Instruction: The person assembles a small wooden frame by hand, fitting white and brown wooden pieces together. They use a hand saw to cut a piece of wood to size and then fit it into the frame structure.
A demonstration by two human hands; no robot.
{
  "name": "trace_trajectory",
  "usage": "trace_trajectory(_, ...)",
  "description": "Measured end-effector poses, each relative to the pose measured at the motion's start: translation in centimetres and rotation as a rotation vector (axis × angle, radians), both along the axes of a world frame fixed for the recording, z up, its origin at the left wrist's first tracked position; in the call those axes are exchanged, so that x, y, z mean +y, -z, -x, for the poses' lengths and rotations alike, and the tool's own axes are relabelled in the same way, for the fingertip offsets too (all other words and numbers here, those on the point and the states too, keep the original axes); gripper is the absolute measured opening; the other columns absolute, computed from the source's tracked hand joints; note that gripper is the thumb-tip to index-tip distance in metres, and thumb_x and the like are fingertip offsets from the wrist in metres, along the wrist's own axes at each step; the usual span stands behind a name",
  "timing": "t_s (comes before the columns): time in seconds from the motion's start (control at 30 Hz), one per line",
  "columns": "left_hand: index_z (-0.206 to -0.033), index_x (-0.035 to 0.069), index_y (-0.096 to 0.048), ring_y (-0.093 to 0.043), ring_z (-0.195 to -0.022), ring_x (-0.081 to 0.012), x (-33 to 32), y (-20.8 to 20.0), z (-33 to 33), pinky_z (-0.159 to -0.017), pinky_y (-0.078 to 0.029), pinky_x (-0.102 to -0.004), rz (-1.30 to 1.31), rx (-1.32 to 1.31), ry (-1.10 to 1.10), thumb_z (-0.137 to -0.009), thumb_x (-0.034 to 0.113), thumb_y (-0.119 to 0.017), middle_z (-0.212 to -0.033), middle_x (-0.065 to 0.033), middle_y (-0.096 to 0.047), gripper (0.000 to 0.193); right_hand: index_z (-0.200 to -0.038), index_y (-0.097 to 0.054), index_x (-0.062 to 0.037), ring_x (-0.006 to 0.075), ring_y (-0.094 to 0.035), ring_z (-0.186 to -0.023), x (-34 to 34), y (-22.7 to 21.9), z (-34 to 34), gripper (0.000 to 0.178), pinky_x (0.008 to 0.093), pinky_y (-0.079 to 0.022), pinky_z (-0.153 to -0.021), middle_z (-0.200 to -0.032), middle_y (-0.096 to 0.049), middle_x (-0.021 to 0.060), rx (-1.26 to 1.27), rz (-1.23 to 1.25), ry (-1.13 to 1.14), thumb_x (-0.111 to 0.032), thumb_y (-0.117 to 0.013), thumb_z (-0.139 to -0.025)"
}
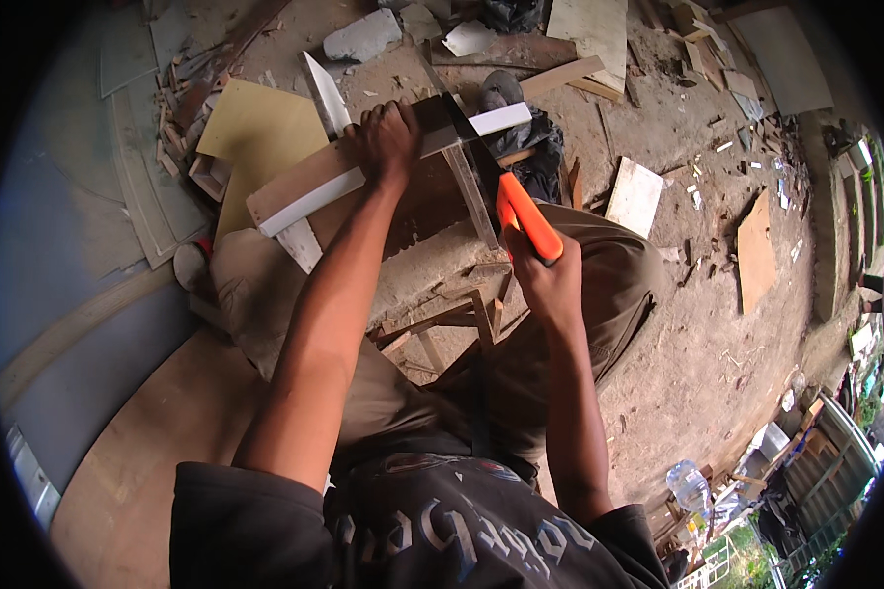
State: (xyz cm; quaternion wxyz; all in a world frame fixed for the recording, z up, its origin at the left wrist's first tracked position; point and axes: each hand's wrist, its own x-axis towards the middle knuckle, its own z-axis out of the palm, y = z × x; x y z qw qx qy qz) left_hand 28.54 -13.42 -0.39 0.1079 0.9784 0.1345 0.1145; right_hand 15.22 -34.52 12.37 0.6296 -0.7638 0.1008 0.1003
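Observation:
My left hand [388, 142] lies over a long brown board [300, 182] with a white front edge, its fingers curled round the far side. The board rests slantwise across a low wooden frame [476, 201] in front of my knees. My right hand [545, 270] is closed round the orange handle [533, 221] of a handsaw. Its dark blade [482, 165] crosses the board to the right of my left hand, and a white-edged end [503, 119] of the board sticks out beyond the blade. I cannot tell how deep the cut is.
A yellowish panel [255, 137] lies at the left beside wood offcuts. Black plastic [545, 147] and a plank [563, 77] are just past the saw. Loose panels [635, 196] and scraps litter the dirt floor at the right, with a clear plastic bottle [688, 485] at lower right.

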Motion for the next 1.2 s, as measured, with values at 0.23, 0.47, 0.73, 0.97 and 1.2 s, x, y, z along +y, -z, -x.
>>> trace_trajectory(0.23,-0.108,0.010,-0.065,-0.064,-0.102,-0.0306,0.2,-0.6,0.6,-0.096,-0.038,-0.0542,0.066,0.001,0.045,-0.098,0.041,-0.041,-0.101,-0.0149,-0.070,0.040,-0.091,-0.058,0.0001,0.0080,-0.043,-0.060,1.4,-0.9,3.2,0.016,0.0268,-0.039,-0.056,-0.065,-0.049,0.0038,-0.206,0.130,-0.197,-0.012,-0.068,-0.091)
trace_trajectory(0.47,-0.136,0.004,-0.045,-0.044,-0.129,-0.0434,3.9,0.2,1.5,-0.108,-0.029,-0.0591,0.457,-0.261,0.633,-0.075,0.030,-0.069,-0.139,-0.0217,-0.046,0.070,-0.100,-0.061,0.0008,0.0060,-0.045,-0.062,1.0,1.2,3.9,0.022,0.0252,-0.041,-0.057,-0.063,-0.051,0.0031,-0.244,0.054,0.000,-0.021,-0.063,-0.097)
trace_trajectory(0.73,-0.151,0.005,-0.022,-0.034,-0.137,-0.0366,3.2,-0.1,2.5,-0.112,-0.023,-0.0599,0.027,0.233,0.452,-0.051,0.032,-0.093,-0.142,-0.0177,-0.040,0.126,-0.098,-0.064,0.0025,0.0064,-0.041,-0.060,3.1,0.6,4.4,0.030,0.0279,-0.041,-0.054,-0.059,-0.047,0.0044,-0.307,0.151,0.011,-0.028,-0.064,-0.096)
trace_trajectory(0.97,-0.136,0.008,-0.038,-0.039,-0.132,-0.0336,1.9,-1.1,3.0,-0.105,-0.029,-0.0573,0.114,0.229,0.467,-0.051,0.024,-0.092,-0.135,-0.0159,-0.044,0.102,-0.105,-0.066,0.0030,0.0052,-0.045,-0.065,1.7,0.9,5.8,0.029,0.0268,-0.042,-0.059,-0.066,-0.054,-0.0010,-0.160,0.091,0.013,-0.025,-0.063,-0.097)
trace_trajectory(1.2,-0.143,0.005,-0.032,-0.036,-0.135,-0.0342,1.9,0.6,3.3,-0.113,-0.016,-0.0622,0.007,0.150,0.428,-0.059,0.044,-0.085,-0.141,-0.0184,-0.041,0.107,-0.068,-0.054,0.0009,0.0038,-0.039,-0.057,2.1,0.5,5.7,0.037,0.0281,-0.034,-0.049,-0.056,-0.044,-0.0047,0.014,0.067,-0.062,-0.022,-0.065,-0.094)
